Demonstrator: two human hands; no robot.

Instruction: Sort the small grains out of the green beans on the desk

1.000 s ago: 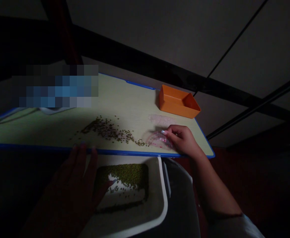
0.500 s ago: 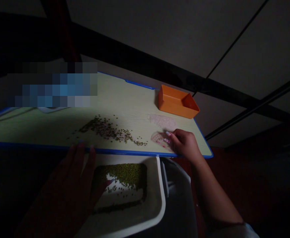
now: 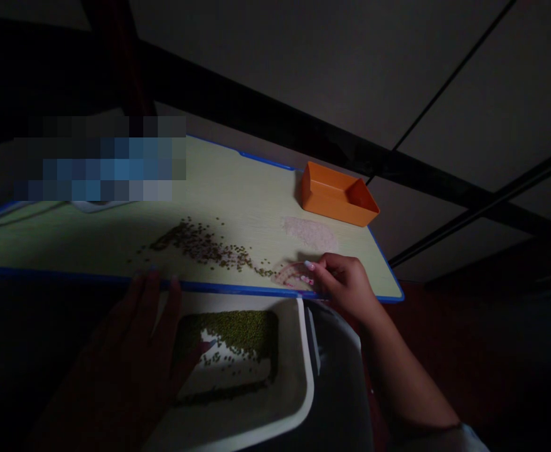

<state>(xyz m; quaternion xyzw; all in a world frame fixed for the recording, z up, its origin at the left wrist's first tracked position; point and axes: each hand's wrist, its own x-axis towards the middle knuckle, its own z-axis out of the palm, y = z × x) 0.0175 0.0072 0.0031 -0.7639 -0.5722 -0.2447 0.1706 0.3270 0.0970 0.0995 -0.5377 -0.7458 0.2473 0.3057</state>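
My right hand (image 3: 346, 282) pinches a clear protractor (image 3: 290, 271) with pink markings, held at the near edge of the tabletop (image 3: 242, 182). Its curved side reaches the end of a scattered trail of green beans (image 3: 200, 243) mixed with pale grains. Dim in shadow, my left hand (image 3: 139, 333) has its fingers spread at the table's blue edge, the thumb over a white bin (image 3: 307, 383). Inside the bin lie many green beans (image 3: 242, 329). Beyond my right hand is a separate patch of pale grains (image 3: 310, 233), which looks like rice.
An orange open box (image 3: 339, 191) stands at the table's far right corner. A blurred-out object with a white base (image 3: 99, 206) and a cord sits at the far left. Cabinet doors (image 3: 275, 69) rise behind the table.
My right hand first drew back slightly to the right, then brought the protractor left and nearer to the table edge, by the end of the bean trail. My left hand stays almost still.
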